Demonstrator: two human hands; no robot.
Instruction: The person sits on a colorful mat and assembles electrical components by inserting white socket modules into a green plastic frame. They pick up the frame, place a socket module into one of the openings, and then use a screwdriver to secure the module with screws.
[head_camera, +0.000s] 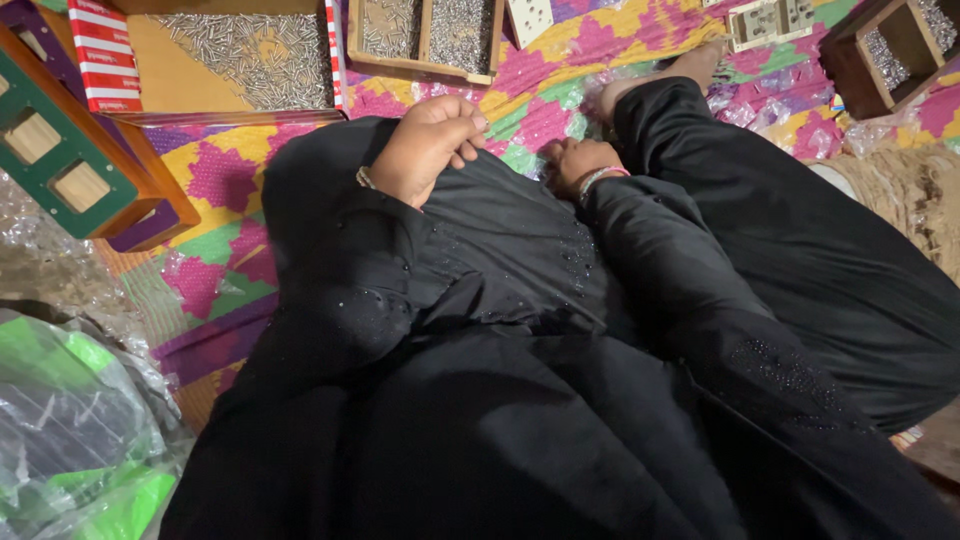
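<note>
Black cloth is filling most of the view: a loose garment (520, 330) covering the person's lap and legs. The left hand (425, 150) is resting on a raised fold of it, fingers (462, 128) curling loosely inward, tips touching the fabric, gripping nothing that can be made out. A thin bangle is sitting at that wrist. The right hand (578, 165) is lying lower, just right of the left, half sunk in the cloth; whether its fingers are closed or open cannot be told, as they are tucked under. A pinkish band is circling its wrist.

Outward, a bare foot (690, 65) is poking out from the garment at the far right, resting on a patterned mat (220, 175) of pink, yellow, green and purple. On the far side, a shallow cardboard tray (240, 60) is holding a heap of small metal screws; just right of it a wooden two-part box (425, 35) is holding more. A white plastic socket part (768, 22) is lying beyond the foot, and a dark wooden box (895, 45) is standing at the far right corner. At left, a green and wood frame (60, 150) is lying tilted; near left, clear plastic bags (80, 440) with green contents are piling up.
</note>
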